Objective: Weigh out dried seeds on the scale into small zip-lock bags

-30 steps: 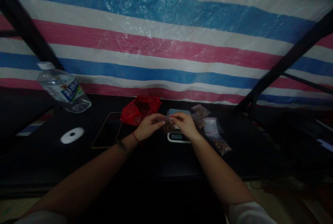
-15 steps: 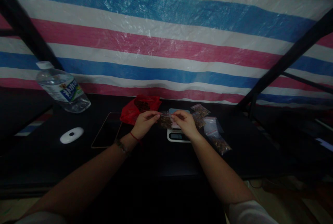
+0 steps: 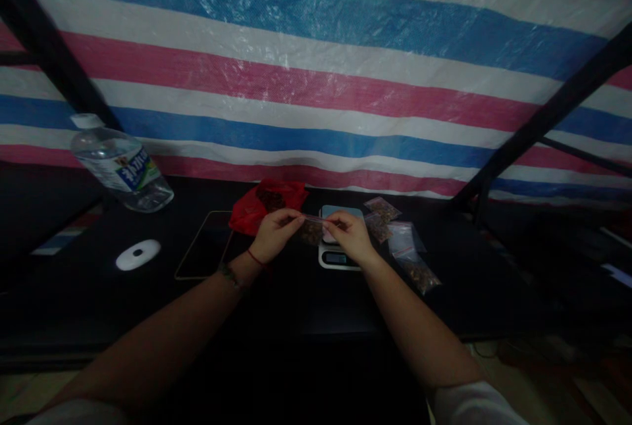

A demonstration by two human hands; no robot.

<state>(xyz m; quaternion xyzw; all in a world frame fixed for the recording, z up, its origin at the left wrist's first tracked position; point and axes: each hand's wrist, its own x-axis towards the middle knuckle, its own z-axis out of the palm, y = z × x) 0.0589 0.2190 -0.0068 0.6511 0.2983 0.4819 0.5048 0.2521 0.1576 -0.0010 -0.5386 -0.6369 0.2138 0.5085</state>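
Between my hands hangs a small clear zip bag with brown bits in its lower part. My left hand pinches one end of the bag's top edge, and my right hand pinches the other end. Just behind and under my right hand sits a white digital scale with a lit display; its figures are too small to read. An open red plastic bag, holding dark brown pieces, lies beyond my left hand. To the right of the scale lie filled zip bags and flat zip bags.
A clear plastic bottle stands at the back left of the black table. In front of it lies a white oval device, with a dark tablet to its right. A striped tarp hangs behind, between dark metal poles.
The bag's top edge was parted in a thin loop and now looks flat and straight between my fingers. Both hands remain almost in place; the view has shifted slightly.
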